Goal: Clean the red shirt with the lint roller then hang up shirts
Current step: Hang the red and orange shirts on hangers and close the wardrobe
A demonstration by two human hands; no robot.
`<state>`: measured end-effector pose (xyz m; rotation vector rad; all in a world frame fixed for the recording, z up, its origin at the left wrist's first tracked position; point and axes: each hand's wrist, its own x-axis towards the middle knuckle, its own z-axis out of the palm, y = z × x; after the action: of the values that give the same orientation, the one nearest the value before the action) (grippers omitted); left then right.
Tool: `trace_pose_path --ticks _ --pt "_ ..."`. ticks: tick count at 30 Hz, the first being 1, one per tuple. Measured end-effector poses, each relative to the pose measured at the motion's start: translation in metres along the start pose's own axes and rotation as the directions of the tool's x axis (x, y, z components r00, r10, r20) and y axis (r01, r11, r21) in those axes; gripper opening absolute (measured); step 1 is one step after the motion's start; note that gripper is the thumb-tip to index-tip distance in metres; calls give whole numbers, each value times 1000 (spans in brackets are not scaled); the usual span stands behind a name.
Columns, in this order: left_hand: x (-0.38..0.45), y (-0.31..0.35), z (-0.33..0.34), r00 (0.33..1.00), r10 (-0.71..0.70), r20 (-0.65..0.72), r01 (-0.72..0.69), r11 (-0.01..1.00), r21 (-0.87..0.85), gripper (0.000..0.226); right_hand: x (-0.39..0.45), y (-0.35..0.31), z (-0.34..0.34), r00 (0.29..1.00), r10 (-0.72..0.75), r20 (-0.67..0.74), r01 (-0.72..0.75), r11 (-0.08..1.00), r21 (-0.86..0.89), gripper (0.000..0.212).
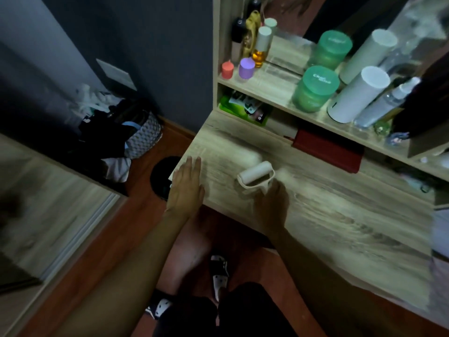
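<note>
Step in hand: fetching the tool, I'd say. The lint roller (255,175) lies on the desk (340,222), and the right hand (271,203) is at its handle end, fingers curled down round the handle. The picture is smeared with motion, so how firm the hold is I cannot swear to.
Left hand: the left hand (185,186) lies flat on the near corner of the desk, fingers straight and together, holding nothing. It looks like a steadying hand.
Roller position: white roll pointing away from the person, well apart from the left hand, out in the bare middle of the desk, short of the shelves.
Red shirt: not in sight from here. There is a laundry basket (143,137) heaped with dark clothes on the floor by the wall, but I can make out nothing red in it.
Shelf clutter: a green-lidded jar (314,88), a white cylinder (357,96), and small bottles stand on the shelf behind; none is near the roller.
Progress: early, by my reckoning. No cleaning is visible and no hanger is in view.
Next move calls for: lifting the roller clear of the desk by its handle, then turning away to find the red shirt and spread it flat enough to roll over.
</note>
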<state>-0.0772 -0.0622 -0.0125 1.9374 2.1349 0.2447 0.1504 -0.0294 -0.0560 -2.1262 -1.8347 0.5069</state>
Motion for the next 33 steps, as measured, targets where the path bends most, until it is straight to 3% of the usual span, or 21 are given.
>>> trace_pose_path --ticks 4,8,11,15,21,26,33 --pt "-15 -24 -9 997 -76 -36 75 997 -29 75 -11 -42 4 970 -239 -42 240 970 28 64" --pt "-42 -57 -24 981 -176 -82 174 984 -32 75 -35 -91 22 852 -492 178 503 864 -23 62" --pt "-68 -87 -37 962 -245 -123 243 969 -29 78 -54 -124 43 764 -548 340 585 811 -6 71" --pt "-115 -136 -61 917 -354 -181 351 935 -52 83 -89 -178 62 663 -631 403 669 741 58 72" --pt "-193 -218 -127 812 -489 -318 491 868 -80 84 -160 -294 80 476 -783 401 785 584 208 65" --pt "-260 -292 -211 699 -531 -478 591 806 -31 82 -225 -417 81 327 -893 309 847 422 324 67" --pt "-334 -363 -340 563 -481 -672 649 761 -2 77 -310 -580 43 225 -970 88 858 240 455 66"
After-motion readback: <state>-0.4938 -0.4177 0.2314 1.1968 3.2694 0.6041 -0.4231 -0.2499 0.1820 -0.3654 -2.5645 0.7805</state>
